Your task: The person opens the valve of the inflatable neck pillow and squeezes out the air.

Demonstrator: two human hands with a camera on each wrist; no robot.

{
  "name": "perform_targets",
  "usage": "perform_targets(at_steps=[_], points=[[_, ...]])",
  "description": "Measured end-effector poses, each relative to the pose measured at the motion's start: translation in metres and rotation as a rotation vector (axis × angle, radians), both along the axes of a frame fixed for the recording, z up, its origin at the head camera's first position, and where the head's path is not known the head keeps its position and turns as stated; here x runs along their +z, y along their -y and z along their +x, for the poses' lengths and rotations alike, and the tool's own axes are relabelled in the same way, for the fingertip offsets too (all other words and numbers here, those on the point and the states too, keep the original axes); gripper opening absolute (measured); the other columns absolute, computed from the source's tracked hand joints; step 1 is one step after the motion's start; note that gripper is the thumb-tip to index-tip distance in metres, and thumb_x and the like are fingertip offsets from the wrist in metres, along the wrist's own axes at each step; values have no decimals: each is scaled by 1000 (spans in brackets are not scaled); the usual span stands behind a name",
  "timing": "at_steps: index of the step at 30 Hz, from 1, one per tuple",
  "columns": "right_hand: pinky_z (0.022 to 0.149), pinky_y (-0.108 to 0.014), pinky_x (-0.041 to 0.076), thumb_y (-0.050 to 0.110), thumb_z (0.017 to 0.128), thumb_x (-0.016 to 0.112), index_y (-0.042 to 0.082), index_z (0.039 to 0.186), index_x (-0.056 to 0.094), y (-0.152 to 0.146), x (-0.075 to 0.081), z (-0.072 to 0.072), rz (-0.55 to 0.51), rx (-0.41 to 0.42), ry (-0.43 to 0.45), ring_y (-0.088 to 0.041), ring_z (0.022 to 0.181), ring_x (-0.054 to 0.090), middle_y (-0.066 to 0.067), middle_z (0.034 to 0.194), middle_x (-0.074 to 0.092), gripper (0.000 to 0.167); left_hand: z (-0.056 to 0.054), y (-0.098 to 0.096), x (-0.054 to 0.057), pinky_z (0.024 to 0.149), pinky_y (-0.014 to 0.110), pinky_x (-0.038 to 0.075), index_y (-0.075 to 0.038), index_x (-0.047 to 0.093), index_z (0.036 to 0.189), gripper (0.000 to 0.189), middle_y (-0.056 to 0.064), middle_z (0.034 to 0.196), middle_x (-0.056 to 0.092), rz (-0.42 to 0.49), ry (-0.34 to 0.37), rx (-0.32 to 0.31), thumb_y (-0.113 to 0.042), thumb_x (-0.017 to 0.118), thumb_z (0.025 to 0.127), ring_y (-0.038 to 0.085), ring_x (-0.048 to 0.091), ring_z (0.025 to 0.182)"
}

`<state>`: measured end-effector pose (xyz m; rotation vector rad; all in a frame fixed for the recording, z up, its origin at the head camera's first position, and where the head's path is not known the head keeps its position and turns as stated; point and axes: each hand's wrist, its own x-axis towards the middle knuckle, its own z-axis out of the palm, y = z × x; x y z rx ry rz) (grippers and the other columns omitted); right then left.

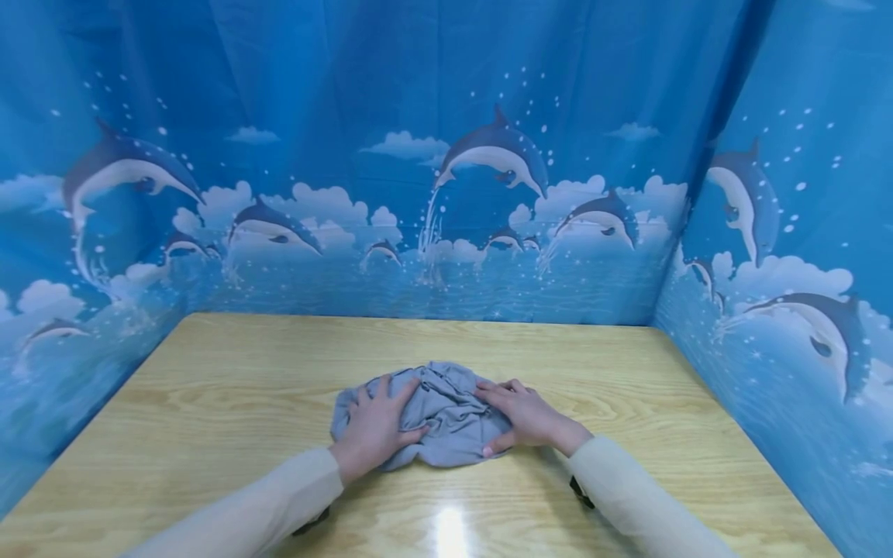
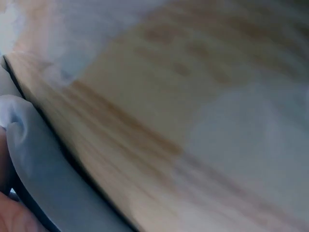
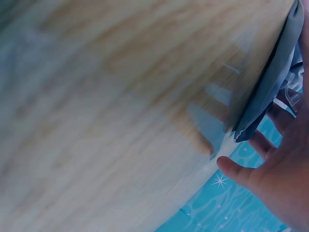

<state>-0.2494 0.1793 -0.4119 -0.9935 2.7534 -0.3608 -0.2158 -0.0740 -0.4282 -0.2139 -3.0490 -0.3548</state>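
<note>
A bunched, wrinkled grey-blue cloth (image 1: pixel 456 422) lies on the wooden table. On its left side rests my left hand (image 1: pixel 373 426), fingers spread over the folds. My right hand (image 1: pixel 526 415) touches the right side, its fingers on top and the thumb at the near edge. The left wrist view catches a smooth rolled edge of the cloth (image 2: pixel 58 169) beside part of the hand. In the right wrist view, the thumb and fingers of the right hand (image 3: pixel 285 169) are spread apart near the cloth's edge (image 3: pixel 270 82). A small clear piece (image 3: pixel 292 92) shows among the folds there.
The pale wood-grain table (image 1: pixel 265 364) extends around the cloth. Blue curtains with printed dolphins (image 1: pixel 349 155) stand along the back and both sides. A bright glare spot (image 1: pixel 449 531) shines on the table's near part.
</note>
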Motion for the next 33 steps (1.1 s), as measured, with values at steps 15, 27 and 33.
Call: perform_targets(at_steps=[15,27,33], points=[[97,-54,34,60,67,68,14,143,33,-2,-6,-4,5,-5,0,-30,125,35,-5,151,26,95,-3,8,2,90,77,20,-33,19,146,98,21,150,14,84,129,-79,-76,56,66,59,16,127],[96,-54,35,59,68,69,15,143,33,-1,-4,-2,8,2,-2,-30,124,36,-5,150,26,94,-7,19,8,88,81,5,-46,9,143,113,1,156,-2,40,138,-262,-84,59,49,60,0,130],[96,-55,34,58,68,69,15,143,33,-1,-5,-2,7,-5,-3,-31,124,35,-5,150,26,94,-8,15,6,88,79,17,-44,18,143,106,3,153,13,-28,91,-278,-83,58,53,57,15,129]])
